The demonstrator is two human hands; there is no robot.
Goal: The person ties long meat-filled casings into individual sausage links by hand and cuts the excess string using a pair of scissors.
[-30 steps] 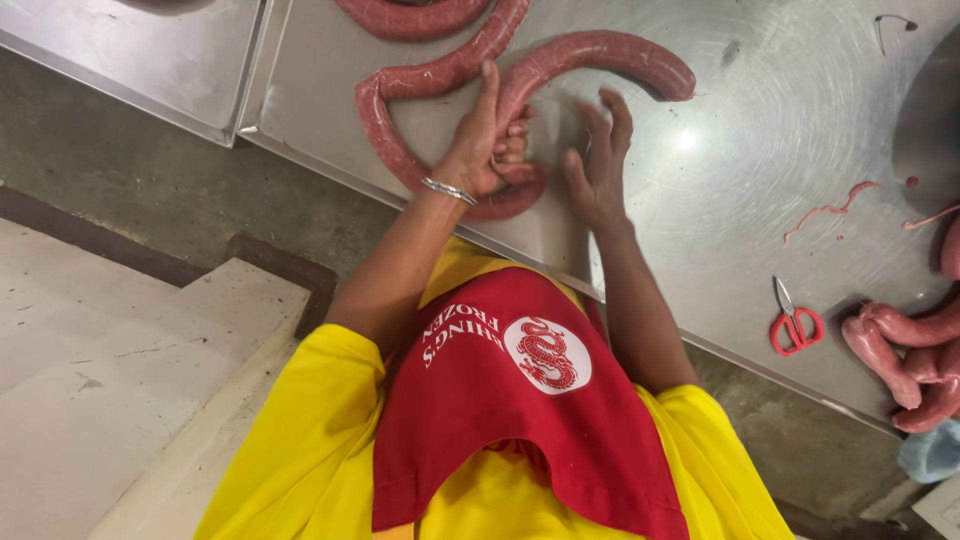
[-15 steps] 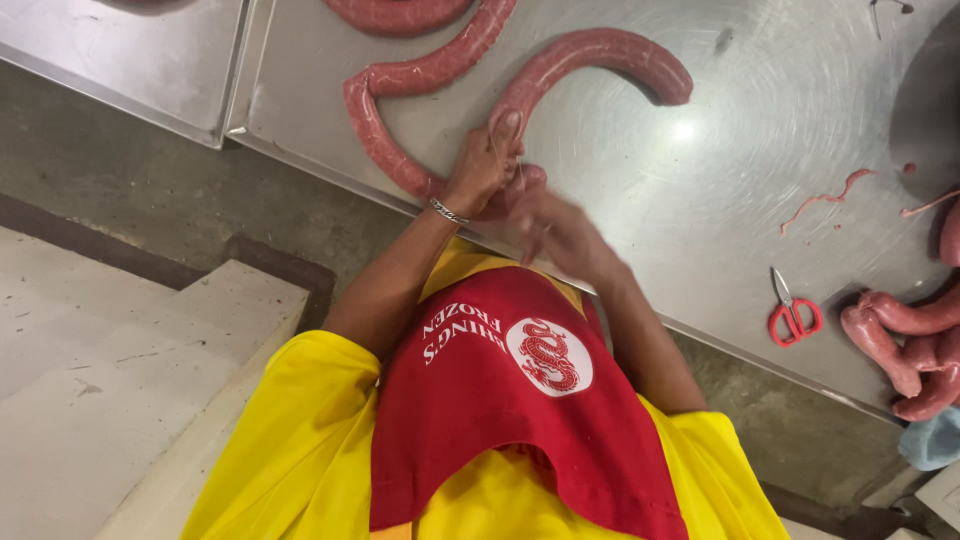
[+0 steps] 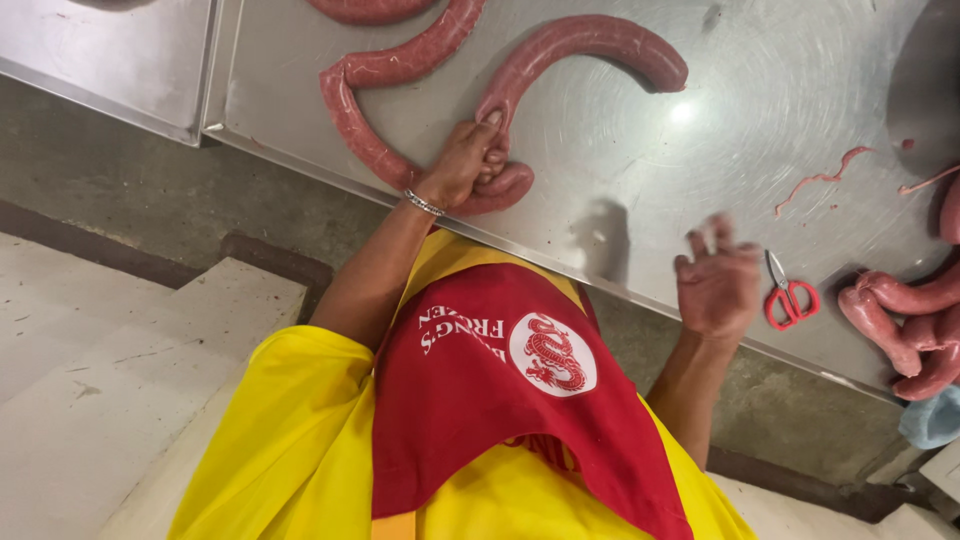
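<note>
Head view looks down past a yellow shirt (image 3: 290, 440) and a red apron (image 3: 500, 400) onto a stainless steel counter (image 3: 700, 150). The left hand (image 3: 462, 165) is closed around the pinched bend of a long raw sausage (image 3: 580, 45), thumb and fingers squeezing where the casing narrows, apparently to keep the filling from sliding back while that spot is held shut. A thin metal bracelet (image 3: 423, 204) sits on that wrist. From the grip the sausage runs two ways: one thick arc curves up and right across the counter, and another length loops left and up toward the top edge (whether these are one continuous casing or two joined links I cannot tell).

The right hand (image 3: 718, 285) holds nothing; its fingers are loosely spread and blurred, hovering above the counter's near edge just beside the red-handled scissors (image 3: 788, 295), which lie flat within easy reach, blades pointing away from the person.

Counting: one pair of scissors; one sausage coil in hand; a further sausage piece (image 3: 375, 10) cut off by the top edge; a pile of finished sausages (image 3: 915, 325) at the right edge, at least three links showing, set well apart from the one in hand. One thin scrap of casing (image 3: 825, 180) lies loose on the steel, with a second scrap (image 3: 925, 182) near the right edge.
</note>
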